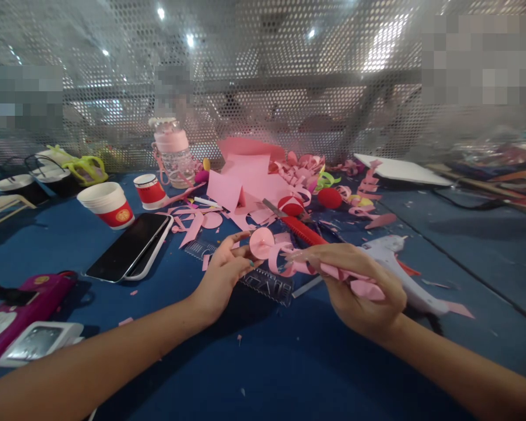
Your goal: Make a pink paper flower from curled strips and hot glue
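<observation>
Item: pink paper spiral (272,248), thin matte card cut into a curling strip, ending at the left in a small round disc. It hangs in the air between the two hands, just above the counter (289,362), which is covered in dull blue cloth.

Left hand (223,275): palm turned inward, fingers (239,238) curled, thumb and forefinger pinched on the disc end of the spiral.

Right hand (359,292): back of the hand up, fingers closed round the bunched tail of the strip, forefinger stretched out along it toward the left hand. The hands are close together, joined only by the paper.

Under the hands: a clear plastic ruler (263,283), flat and ribbed. Just right of the right hand: a white glue gun (398,269), smooth plastic, lying on its side. Beyond the hands: red-handled scissors (296,225), loose sheets of pink paper (241,181) and curled offcuts. Left of the left hand: a glossy black phone (129,245) lying face up, and a stack of paper cups (107,204), white with a red band.
</observation>
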{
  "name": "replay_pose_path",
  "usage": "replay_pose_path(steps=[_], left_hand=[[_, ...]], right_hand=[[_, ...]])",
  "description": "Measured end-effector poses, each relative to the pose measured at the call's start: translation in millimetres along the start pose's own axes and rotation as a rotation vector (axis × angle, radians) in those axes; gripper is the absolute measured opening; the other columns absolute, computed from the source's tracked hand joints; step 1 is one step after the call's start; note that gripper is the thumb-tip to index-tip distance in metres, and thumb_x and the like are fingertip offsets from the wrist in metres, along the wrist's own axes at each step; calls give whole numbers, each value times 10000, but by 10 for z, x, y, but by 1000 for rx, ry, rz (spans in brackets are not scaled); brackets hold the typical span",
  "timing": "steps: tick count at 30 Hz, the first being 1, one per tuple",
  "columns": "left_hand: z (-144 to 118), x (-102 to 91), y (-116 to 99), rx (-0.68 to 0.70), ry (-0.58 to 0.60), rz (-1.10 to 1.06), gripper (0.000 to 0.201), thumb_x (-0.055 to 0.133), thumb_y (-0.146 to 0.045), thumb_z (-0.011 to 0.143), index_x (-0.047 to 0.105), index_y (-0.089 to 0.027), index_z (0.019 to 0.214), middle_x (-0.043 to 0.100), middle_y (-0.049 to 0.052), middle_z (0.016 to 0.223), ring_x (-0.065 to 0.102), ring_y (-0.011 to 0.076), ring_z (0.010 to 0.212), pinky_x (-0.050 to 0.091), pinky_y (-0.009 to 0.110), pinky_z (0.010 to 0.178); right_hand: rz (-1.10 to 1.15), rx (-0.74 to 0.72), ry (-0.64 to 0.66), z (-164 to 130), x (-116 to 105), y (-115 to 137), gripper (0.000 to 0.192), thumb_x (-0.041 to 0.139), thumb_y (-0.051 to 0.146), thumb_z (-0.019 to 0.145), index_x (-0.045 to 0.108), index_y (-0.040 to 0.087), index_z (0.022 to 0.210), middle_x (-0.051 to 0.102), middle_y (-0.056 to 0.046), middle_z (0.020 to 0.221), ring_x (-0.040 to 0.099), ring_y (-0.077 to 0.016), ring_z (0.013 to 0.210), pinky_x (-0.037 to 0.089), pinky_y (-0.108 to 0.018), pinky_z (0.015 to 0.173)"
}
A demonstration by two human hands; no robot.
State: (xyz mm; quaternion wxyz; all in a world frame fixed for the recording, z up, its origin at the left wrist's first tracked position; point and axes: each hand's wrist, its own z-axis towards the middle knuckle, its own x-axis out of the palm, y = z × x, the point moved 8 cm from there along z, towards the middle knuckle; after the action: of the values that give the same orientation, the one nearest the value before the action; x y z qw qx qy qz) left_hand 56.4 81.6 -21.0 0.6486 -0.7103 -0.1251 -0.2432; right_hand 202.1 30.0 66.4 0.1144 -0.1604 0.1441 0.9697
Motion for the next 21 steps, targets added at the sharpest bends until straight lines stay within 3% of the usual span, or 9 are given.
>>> replay_pose_path(steps=[7, 15, 21], left_hand=[[4, -43, -25, -41, -96, -143, 499, 490, -228, 638, 432, -111, 1120, 665, 96, 862, 613, 231, 901, 381, 412, 922], [-5, -3, 0, -43, -13, -189, 529, 393, -240, 758, 314, -81, 1257, 685, 127, 900, 616, 228, 953, 344, 419, 970], [13, -1, 6, -71, -46, -168, 409, 340, -272, 827, 426, -115, 1195, 681, 115, 959, 607, 212, 975, 359, 385, 962]], right_hand=[[25, -3, 18, -14, 19, 4, 419, 522, -67, 713, 590, 167, 1052, 682, -83, 848, 647, -188, 809, 562, -327, 659], [45, 21, 77, -34, 60, -31, 417, 481, -61, 732, 586, 165, 1066, 678, -81, 867, 641, -185, 841, 556, -320, 700], [65, 17, 133, -99, 85, -49, 374, 452, 9, 785, 554, 162, 1110, 667, -94, 940, 625, -190, 885, 550, -332, 739]])
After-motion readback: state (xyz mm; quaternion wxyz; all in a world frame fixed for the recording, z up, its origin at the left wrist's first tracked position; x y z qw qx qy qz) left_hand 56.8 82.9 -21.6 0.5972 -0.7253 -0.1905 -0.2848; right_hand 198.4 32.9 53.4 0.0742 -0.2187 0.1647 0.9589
